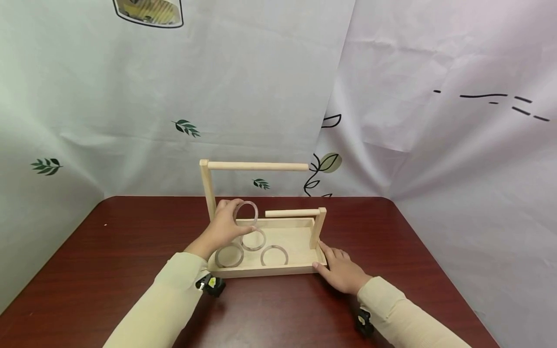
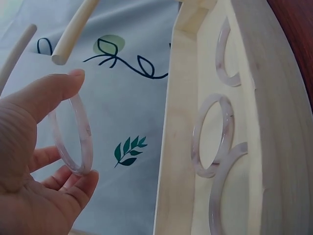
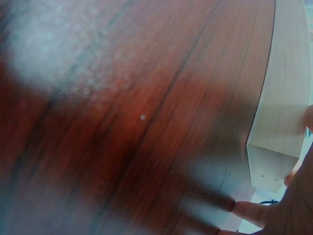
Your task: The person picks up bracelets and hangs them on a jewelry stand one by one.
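Bangle lifted above the wooden tray (image 1: 235,273)

My left hand (image 1: 222,229) pinches the bangle (image 1: 245,212); right hand (image 1: 341,270), fingers flat, steadies the tray's corner. A loose pinch could drop it onto the three bangles (image 1: 254,249) inside.

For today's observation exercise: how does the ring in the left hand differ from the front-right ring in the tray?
The held ring stands upright in the air, pinched by the left hand; the tray ring lies flat, untouched. Both look alike: pale, translucent, similar size.
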Tool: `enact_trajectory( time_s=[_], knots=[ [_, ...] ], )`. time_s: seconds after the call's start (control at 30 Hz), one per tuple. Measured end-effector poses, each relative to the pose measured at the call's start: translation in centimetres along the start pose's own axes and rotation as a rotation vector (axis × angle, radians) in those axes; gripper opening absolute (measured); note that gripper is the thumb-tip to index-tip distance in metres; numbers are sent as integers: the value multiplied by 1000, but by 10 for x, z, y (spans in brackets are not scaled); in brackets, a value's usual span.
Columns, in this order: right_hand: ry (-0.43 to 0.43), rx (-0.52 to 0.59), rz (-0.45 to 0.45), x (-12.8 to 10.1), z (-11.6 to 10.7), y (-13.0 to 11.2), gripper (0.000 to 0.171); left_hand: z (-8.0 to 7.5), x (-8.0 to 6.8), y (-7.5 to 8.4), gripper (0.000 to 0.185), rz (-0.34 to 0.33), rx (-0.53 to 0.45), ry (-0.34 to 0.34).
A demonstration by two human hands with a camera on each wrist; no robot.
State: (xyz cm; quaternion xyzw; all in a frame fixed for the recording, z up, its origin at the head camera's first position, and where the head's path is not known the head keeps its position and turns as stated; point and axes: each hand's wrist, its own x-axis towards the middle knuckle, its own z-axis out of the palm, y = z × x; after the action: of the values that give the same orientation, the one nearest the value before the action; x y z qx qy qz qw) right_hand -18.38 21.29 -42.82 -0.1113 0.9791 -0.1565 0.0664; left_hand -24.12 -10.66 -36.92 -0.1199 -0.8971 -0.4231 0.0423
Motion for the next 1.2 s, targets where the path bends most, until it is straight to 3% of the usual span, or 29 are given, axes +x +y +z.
enact_trajectory(
  time_s=[0.33,0.7,1.2],
  knots=[
    [-2,3,3,0,0,0,70,-2,-2,-1,73,5,-119,-18],
    [0,3,3,0,0,-1,70,14,-1,6,71,-52,-315,-15],
    [3,-13,3,-1,1,0,70,33,4,9,69,-117,-497,-10]
  ],
)
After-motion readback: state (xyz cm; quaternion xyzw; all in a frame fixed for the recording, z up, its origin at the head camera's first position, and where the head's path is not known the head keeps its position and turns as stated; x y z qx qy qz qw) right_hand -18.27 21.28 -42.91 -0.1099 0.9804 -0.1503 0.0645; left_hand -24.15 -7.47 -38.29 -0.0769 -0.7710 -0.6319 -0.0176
